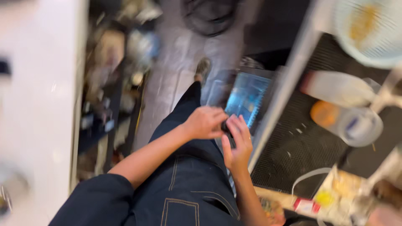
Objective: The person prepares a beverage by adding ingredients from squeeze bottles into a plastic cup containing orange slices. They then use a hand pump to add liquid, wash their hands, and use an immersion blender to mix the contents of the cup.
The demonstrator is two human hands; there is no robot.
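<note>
Both gripping: left hand (205, 122) and right hand (238, 144) closed round a small dark object (226, 127) over the blue-lit bin (246, 98), liable to drop in if fingers slip.

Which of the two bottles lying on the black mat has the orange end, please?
The lower bottle, nearer the hands, shows the orange end; the upper bottle is pale with a reddish end.

left hand (206, 122) curled, right hand (238, 144) fingers up, hands touching
</note>
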